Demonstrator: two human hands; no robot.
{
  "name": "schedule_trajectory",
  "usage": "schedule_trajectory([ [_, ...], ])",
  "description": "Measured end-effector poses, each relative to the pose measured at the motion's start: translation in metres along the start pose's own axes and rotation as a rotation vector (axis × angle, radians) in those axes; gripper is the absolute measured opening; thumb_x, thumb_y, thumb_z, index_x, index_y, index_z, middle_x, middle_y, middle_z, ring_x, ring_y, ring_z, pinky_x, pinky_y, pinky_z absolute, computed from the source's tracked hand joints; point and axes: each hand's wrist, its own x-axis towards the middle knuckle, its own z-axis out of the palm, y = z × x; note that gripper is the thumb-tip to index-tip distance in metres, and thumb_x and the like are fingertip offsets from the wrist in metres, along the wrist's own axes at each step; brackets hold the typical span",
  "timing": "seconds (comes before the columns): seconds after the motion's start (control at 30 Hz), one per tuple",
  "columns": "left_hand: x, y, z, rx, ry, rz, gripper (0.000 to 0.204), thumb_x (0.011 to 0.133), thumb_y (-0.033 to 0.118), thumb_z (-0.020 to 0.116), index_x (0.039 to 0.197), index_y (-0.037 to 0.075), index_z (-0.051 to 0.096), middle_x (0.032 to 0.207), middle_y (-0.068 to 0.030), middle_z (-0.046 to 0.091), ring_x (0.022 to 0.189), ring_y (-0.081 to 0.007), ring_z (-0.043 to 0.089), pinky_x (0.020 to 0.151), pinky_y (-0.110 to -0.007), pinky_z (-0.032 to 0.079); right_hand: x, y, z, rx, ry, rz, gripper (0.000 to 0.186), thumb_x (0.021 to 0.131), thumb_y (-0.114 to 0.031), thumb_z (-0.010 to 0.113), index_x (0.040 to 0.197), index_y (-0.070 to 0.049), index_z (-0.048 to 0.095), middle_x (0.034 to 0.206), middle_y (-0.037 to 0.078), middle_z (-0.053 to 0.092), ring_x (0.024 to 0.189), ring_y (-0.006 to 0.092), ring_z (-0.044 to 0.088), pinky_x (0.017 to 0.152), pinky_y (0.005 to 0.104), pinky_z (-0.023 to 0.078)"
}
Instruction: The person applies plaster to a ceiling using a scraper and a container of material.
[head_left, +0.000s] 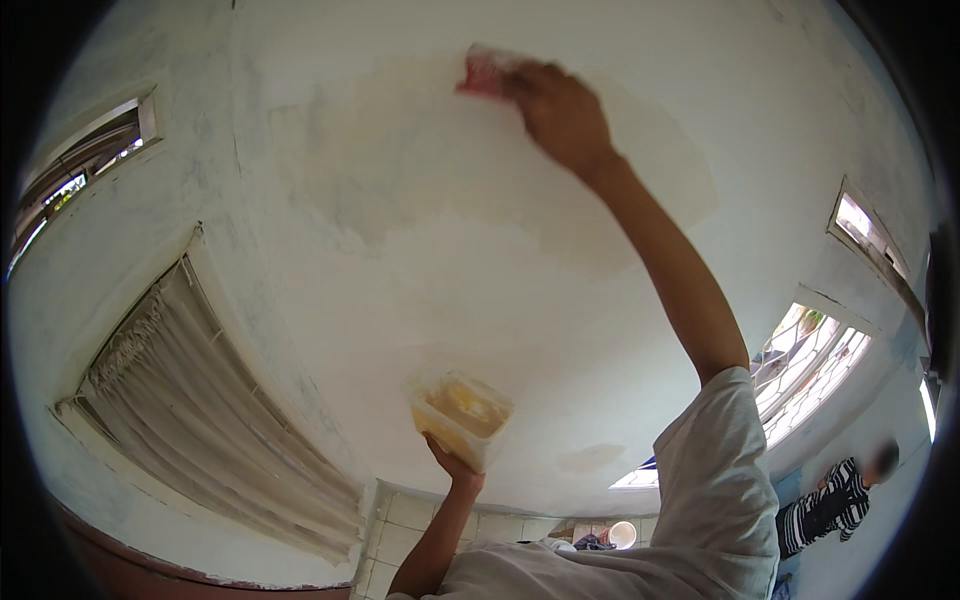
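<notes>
My right hand (560,115) is raised high against the white ceiling (350,280), closed on a red flat tool (483,72), probably a scraper, blurred and smeared with pale material. The tool is on or very close to a large uneven beige-grey patch (370,150) on the ceiling. Lower down, my left hand (455,455) holds up a translucent rectangular plastic container (440,425) from its near side and underneath; pale yellowish paste shows in it.
A curtained window (220,400) is at the left, with a small high opening (80,160) above. Barred windows (810,370) are at the right. Another person (820,505) in a striped top is at the lower right. A pale bucket (620,535) and tiles (395,520) show low down.
</notes>
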Motion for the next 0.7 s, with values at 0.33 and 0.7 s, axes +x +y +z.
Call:
schedule_trajectory([
  [0.33,-0.009,-0.002,0.001,0.007,0.01,-0.076,0.076,0.1,0.072,0.038,0.154,0.018,0.036,0.148,-0.0028,0.046,0.136,-0.0225,0.045,0.113,-0.041,0.039,-0.23,-0.176,0.002,0.317,-0.641,-0.317,0.035,0.088,-0.015,0.062,0.122,-0.012,0.07,0.137,0.004,0.06,0.123,0.0257,0.058,0.096,0.0372,0.055],
  [0.7,-0.011,-0.009,0.019,0.063,-0.011,-0.083,0.076,0.1,0.072,0.038,0.154,0.02,0.036,0.149,-0.0029,0.045,0.136,-0.0227,0.045,0.113,-0.04,0.04,-0.013,0.025,-0.048,0.047,0.071,0.17,0.032,0.084,-0.005,0.062,0.112,-0.013,0.073,0.11,0.004,0.072,0.098,0.0279,0.067,0.081,0.0412,0.056],
])
